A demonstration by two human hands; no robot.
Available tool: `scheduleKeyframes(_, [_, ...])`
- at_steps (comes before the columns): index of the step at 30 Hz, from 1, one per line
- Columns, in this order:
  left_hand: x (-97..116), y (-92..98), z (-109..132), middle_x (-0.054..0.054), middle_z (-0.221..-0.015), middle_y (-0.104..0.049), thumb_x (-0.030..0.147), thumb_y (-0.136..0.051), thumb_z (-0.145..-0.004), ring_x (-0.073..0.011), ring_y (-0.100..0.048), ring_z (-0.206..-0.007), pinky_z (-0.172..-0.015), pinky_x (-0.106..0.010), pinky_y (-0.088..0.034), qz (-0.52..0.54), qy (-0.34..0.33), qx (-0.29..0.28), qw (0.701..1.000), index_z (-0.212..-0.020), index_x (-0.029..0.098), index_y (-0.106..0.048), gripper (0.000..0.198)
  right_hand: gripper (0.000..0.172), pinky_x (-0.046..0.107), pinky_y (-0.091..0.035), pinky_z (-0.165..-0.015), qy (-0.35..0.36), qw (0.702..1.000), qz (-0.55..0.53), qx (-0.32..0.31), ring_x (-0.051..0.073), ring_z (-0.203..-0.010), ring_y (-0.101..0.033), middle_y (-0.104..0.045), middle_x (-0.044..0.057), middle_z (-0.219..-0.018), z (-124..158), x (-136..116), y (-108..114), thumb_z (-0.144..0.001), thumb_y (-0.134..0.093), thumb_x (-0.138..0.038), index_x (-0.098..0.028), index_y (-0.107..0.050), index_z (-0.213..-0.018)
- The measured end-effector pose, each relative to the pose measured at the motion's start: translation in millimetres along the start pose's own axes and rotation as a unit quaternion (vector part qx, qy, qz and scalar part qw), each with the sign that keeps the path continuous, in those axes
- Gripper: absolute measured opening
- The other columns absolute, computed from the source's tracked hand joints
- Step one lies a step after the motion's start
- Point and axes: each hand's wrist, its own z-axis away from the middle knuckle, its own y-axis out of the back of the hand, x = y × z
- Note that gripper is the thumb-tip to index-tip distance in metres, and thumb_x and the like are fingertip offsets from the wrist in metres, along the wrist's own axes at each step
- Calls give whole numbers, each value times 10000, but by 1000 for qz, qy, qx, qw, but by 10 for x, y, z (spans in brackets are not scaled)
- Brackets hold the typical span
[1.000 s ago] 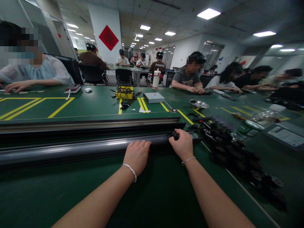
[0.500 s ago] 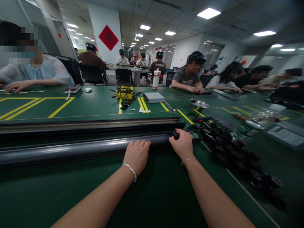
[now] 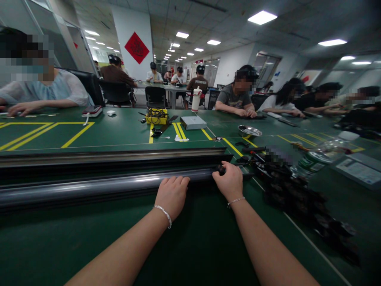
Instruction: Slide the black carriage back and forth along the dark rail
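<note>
On the green table (image 3: 89, 246) right in front of us, in the head view, there's a long shiny rod (image 3: 104, 186) running left to right, with a black rail (image 3: 119, 157) just behind it.

Our left hand (image 3: 172, 194) sits knuckles-up on the rod, fingers curled over the far side. The tips are hidden, so we can't tell if it's really gripping or just resting there.

Our right hand (image 3: 229, 182) is at the rod's right end, fingers pressed together around a small black knob (image 3: 220, 169) that sticks out there. Both wrists have thin bracelets.

Just right of that hand there's a messy pile of black parts (image 3: 297, 194) trailing toward us, and a plastic bottle (image 3: 315, 157) lying on its side behind it.

Further back on the table are a yellow box (image 3: 156, 116), a grey box (image 3: 193, 122) and a metal dish (image 3: 249, 130), well apart from our hands. Other people sit working along the far edge and at tables behind.
</note>
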Motion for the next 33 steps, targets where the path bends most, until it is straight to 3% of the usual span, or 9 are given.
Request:
scheduleKeyframes(12, [0, 7, -1, -36, -931, -613, 218, -412, -852, -185, -535, -859, -734, -328, -343, 0, 3, -7, 1000, -1062, 237, -505, 231, 144, 403, -347, -882, -2, 1000, -6, 2, 251, -905, -536, -616, 109, -960, -15, 44, -38, -593, -485, -244, -172, -527, -711])
scheduleKeyframes(21, [0, -2, 3, -43, -941, -615, 221, -417, -851, -187, -534, -876, -749, -332, -343, -2, 3, -8, 1000, -1055, 237, -511, 225, 275, 381, -382, -867, 6, 1000, -6, 12, 247, -900, -545, -618, 120, -931, -27, 109, -41, -606, -472, -223, -135, -559, -851])
scheduleKeyframes(33, [-1, 4, -4, -34, -934, -619, 216, -411, -851, -194, -528, -859, -740, -339, -343, 3, 3, -5, 1000, -1053, 234, -510, 226, 279, 398, -353, -874, 3, 1000, 4, -18, 251, -915, -533, -616, 101, -968, -7, 26, 41, -661, -488, -278, -149, -556, -899])
